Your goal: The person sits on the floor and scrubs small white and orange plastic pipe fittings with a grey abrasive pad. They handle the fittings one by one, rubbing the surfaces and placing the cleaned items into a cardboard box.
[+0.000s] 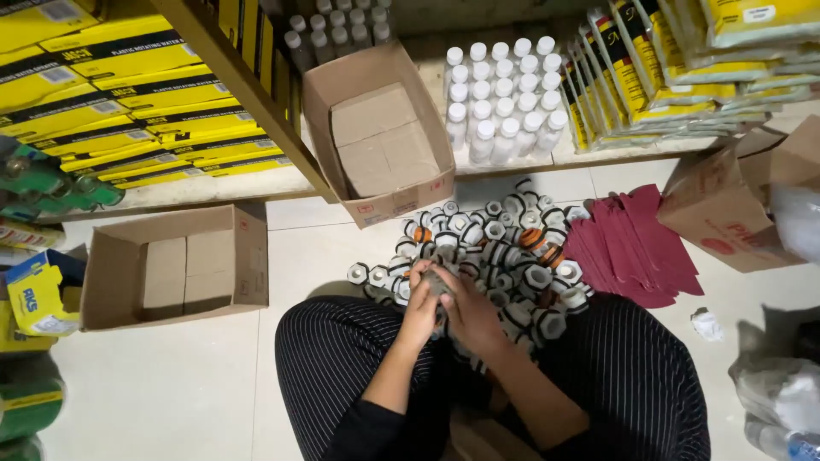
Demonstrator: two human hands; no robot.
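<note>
I sit on the floor with a heap of white hexagonal plastic fittings with black rings (pixel 504 256) in front of my knees. My left hand (pixel 420 309) and my right hand (pixel 468 312) meet over the near edge of the heap, both closed around one grey-white fitting (pixel 437 283) held between them. A few orange-ringed fittings (pixel 540 245) lie in the heap.
An open cardboard box (pixel 175 266) sits on the floor at left, another (pixel 380 128) leans on the shelf edge. White bottles (pixel 504 102) stand on the low shelf. Dark red sheets (pixel 632 248) and a brown box (pixel 735 201) lie at right. Yellow packages (pixel 128 94) fill the left shelf.
</note>
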